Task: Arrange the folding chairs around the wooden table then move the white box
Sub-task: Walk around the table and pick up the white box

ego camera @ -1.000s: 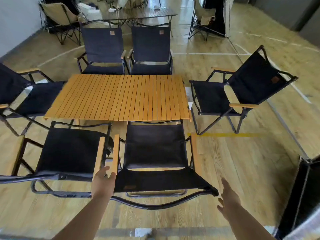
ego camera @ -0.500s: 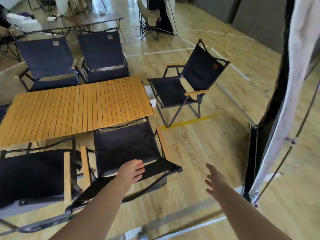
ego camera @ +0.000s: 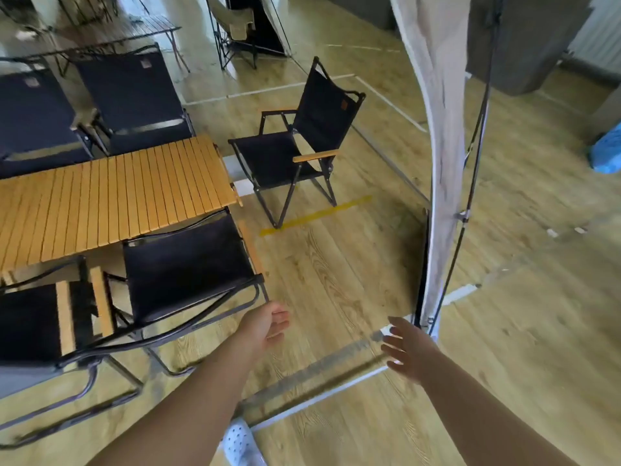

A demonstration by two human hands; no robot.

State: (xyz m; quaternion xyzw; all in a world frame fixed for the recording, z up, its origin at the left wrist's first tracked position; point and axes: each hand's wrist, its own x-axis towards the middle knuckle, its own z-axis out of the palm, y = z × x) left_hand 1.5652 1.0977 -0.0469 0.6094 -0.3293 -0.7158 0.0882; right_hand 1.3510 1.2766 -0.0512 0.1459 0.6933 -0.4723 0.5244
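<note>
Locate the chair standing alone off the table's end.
Head view, upper middle: the lone chair stands at the table's right end, facing it, near the yellow floor tape.

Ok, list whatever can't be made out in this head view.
Wooden table: left end cut off by the picture's left edge.
White thing at the table's right end: mostly hidden by the table top and the chair beside it, so it can't be confirmed as the box.
Blue thing: cut off by the right edge.
Right hand: fingers blurred.
</note>
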